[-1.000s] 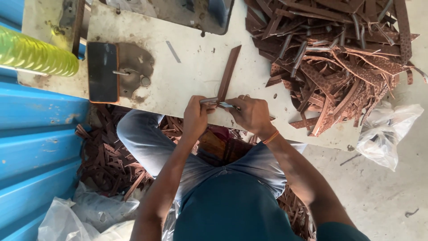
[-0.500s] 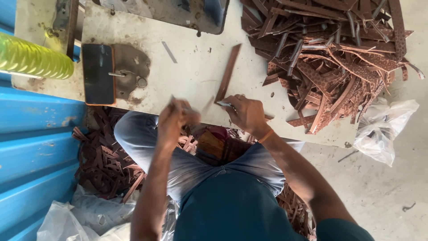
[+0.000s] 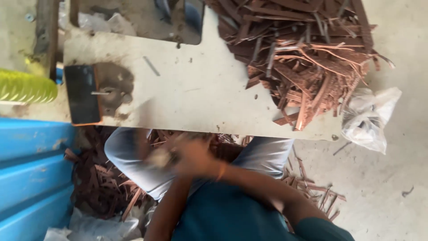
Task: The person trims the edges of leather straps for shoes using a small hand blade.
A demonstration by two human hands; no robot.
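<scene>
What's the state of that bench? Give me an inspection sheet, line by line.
Surface: pale board, stained.
Job's things: heap of copper-brown strips on the board's right end; what the hands hold is blurred.
Clutter: black block, green bottle, loose strips on floor.
Hands: left hand and right hand together below the board's edge, blurred; grip unclear.
Cables: nothing seen.
Surroundings: blue corrugated sheet, white plastic bag, concrete floor.

We see a blue bin (image 3: 31,178), a yellow-green bottle (image 3: 26,87), a white bag (image 3: 370,118) and a black block (image 3: 81,94).
</scene>
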